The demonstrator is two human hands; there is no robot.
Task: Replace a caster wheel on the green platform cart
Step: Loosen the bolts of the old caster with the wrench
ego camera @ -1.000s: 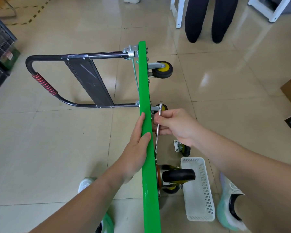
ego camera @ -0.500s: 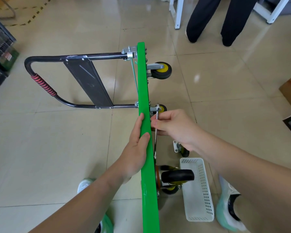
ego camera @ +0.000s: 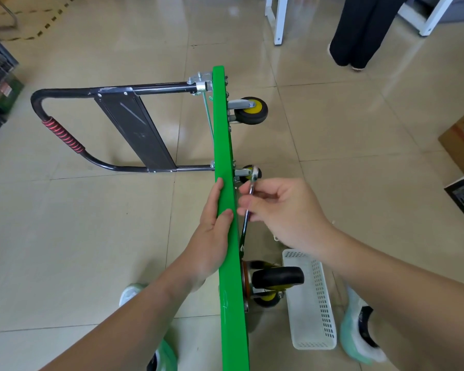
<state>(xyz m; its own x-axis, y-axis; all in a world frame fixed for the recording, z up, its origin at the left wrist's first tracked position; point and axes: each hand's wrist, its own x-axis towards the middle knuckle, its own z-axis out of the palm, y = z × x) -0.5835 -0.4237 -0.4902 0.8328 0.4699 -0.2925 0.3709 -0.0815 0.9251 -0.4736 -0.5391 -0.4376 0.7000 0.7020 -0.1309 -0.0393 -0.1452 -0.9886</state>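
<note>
The green platform cart [ego camera: 224,145] stands on its side edge, its underside facing right. My left hand [ego camera: 214,228] grips the top edge of the deck. My right hand [ego camera: 281,210] pinches a slim metal wrench [ego camera: 249,207] held close against the underside, its head near a small yellow-hubbed caster [ego camera: 248,174]. A second fixed caster [ego camera: 251,110] sits farther up the deck. A large black swivel caster [ego camera: 277,277] is mounted at the near end, with another yellow-hubbed wheel [ego camera: 267,298] below it.
The cart's folded black handle [ego camera: 65,135] with a red grip lies on the floor to the left. A white perforated basket [ego camera: 314,303] rests beside the near wheels. Someone in black trousers [ego camera: 359,30] stands at the back right. Cardboard boxes [ego camera: 461,140] sit at right.
My right hand has loosened its curl and shifted slightly right, and the wrench now tilts with its head farther from the deck. The standing person has moved to the right.
</note>
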